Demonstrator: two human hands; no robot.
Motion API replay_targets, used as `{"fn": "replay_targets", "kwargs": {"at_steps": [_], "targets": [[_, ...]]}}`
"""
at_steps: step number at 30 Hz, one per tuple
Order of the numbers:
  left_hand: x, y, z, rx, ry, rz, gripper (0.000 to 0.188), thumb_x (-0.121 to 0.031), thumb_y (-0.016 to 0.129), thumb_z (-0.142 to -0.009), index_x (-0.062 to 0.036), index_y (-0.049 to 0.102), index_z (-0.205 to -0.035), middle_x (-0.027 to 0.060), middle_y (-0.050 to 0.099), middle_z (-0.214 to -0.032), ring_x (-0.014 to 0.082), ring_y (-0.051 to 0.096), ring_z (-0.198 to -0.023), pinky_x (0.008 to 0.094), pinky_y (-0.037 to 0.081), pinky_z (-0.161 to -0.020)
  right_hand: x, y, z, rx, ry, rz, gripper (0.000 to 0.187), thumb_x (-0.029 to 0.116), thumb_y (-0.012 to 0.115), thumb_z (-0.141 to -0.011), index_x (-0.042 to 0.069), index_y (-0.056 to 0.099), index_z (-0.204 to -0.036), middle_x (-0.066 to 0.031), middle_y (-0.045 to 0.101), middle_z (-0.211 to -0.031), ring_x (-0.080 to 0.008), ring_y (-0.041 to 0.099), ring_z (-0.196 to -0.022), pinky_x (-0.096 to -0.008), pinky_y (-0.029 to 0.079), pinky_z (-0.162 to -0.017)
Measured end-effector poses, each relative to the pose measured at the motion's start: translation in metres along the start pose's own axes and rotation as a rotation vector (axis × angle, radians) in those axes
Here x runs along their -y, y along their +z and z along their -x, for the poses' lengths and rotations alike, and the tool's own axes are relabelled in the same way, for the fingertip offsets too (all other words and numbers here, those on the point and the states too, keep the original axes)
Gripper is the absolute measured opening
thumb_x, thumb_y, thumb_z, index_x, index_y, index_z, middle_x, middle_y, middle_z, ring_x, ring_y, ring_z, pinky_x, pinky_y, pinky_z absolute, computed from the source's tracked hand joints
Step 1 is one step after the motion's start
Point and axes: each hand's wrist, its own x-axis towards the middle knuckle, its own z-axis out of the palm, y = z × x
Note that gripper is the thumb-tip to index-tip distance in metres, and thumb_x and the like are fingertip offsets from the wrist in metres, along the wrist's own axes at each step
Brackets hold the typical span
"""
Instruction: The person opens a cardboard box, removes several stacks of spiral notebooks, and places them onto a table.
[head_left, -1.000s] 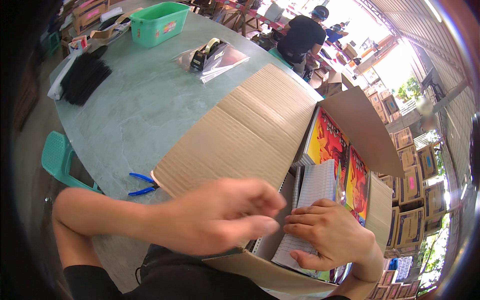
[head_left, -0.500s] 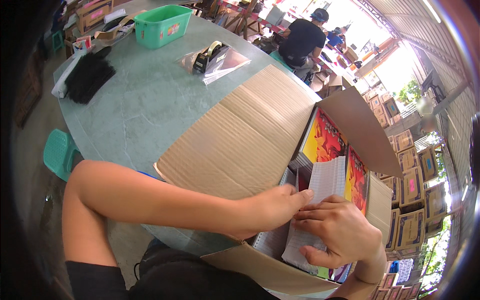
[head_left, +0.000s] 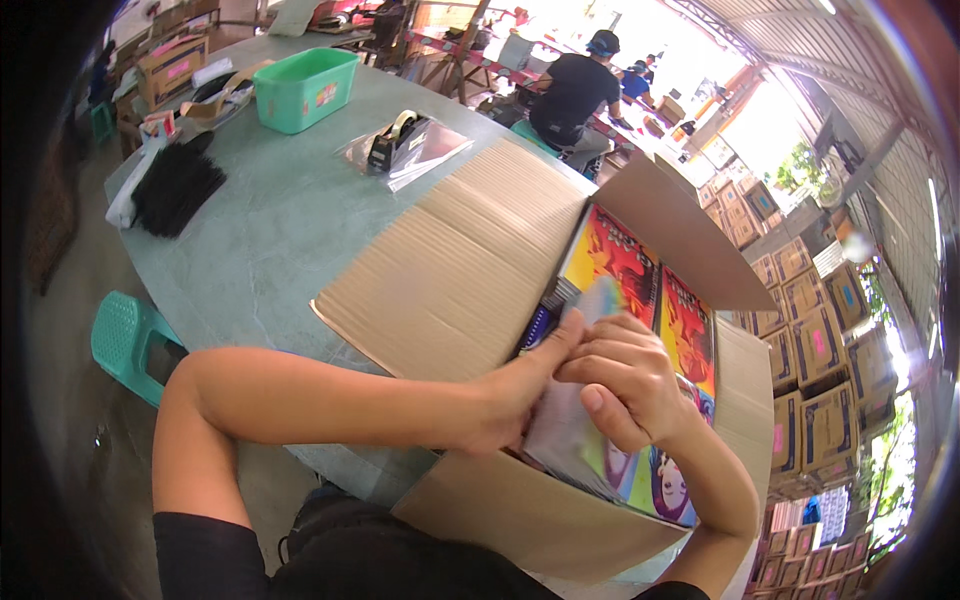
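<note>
An open cardboard box [head_left: 545, 510] sits in front of me, packed with notebooks that have bright illustrated covers. Red and yellow notebooks [head_left: 612, 250] fill its far side; one with a drawn figure in purple and green [head_left: 668, 485] lies near the front. Both hands grip a blurred stack of notebooks [head_left: 570, 430], pale page edges showing, in the box's left part. My left hand [head_left: 515, 395] closes round its left side, fingers mostly hidden. Across the top, my right hand [head_left: 630, 385] has its fingers curled over the stack, meeting the left thumb.
Box flaps spread outward, the large left flap [head_left: 460, 260] lying over the green table [head_left: 270, 250]. Farther off are a tape dispenser [head_left: 392, 140] on clear plastic, a green bin [head_left: 305, 90] and a black bristly bundle [head_left: 178, 185]. A green stool [head_left: 130, 340] stands left; stacked cartons [head_left: 815, 340] rise right.
The notebook stack under my hands has shifted and tilted, blurring with motion. A purple and green cover shows more at the front. The whole view has swung slightly to the right.
</note>
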Motion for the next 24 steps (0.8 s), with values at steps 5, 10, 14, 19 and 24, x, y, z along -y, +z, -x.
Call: {"fn": "replay_targets", "kwargs": {"at_steps": [5,10,14,19,24], "targets": [[0.005,0.010,-0.002,-0.148,0.010,-0.119,0.056,-0.045,0.060,-0.083,-0.0051,0.048,-0.120,0.0072,0.059,-0.113,0.0180,0.060,-0.096,0.0314,0.051,-0.078,0.039,-0.040,0.011,-0.510,-0.008,-0.013,0.047,0.036,0.037,-0.088,-0.001,0.063,-0.073,-0.0134,0.063,-0.074,-0.0286,0.061,-0.073,-0.0368,0.045,-0.069],[-0.005,0.002,0.000,-0.265,-0.036,-0.342,0.039,-0.023,0.066,-0.080,-0.0018,0.055,-0.111,0.0096,0.064,-0.100,0.0202,0.063,-0.090,0.0338,0.052,-0.073,0.071,-0.048,0.035,-0.471,0.137,0.165,0.058,0.045,0.033,-0.089,-0.002,0.062,-0.071,-0.0141,0.062,-0.073,-0.0300,0.060,-0.073,-0.0380,0.045,-0.069],[-0.025,-0.002,0.040,-0.110,0.030,-0.164,0.040,-0.025,0.065,-0.081,-0.0022,0.053,-0.112,0.0114,0.062,-0.104,0.0230,0.062,-0.091,0.0416,0.054,-0.071,0.117,-0.050,0.069,-0.393,0.433,0.466,0.064,0.052,0.030,-0.088,-0.002,0.057,-0.067,-0.0139,0.059,-0.068,-0.0291,0.057,-0.069,-0.0381,0.042,-0.068],[-0.052,-0.061,0.114,0.054,0.300,0.045,0.043,-0.031,0.061,-0.083,-0.0074,0.049,-0.116,0.0111,0.060,-0.107,0.0258,0.061,-0.096,0.0511,0.055,-0.069,0.133,-0.023,0.155,-0.687,0.858,0.306,0.064,0.051,0.028,-0.092,-0.001,0.054,-0.065,-0.0126,0.058,-0.070,-0.0233,0.054,-0.076,-0.0345,0.039,-0.077],[-0.082,-0.161,0.172,-0.131,0.746,0.079,0.045,-0.028,0.060,-0.083,-0.0012,0.046,-0.117,0.0144,0.056,-0.114,0.0288,0.059,-0.099,0.0540,0.051,-0.077,0.126,0.031,0.178,-0.844,1.217,0.377,0.063,0.046,0.026,-0.095,-0.001,0.055,-0.067,-0.0094,0.057,-0.067,-0.0201,0.055,-0.075,-0.0325,0.038,-0.079]]}}
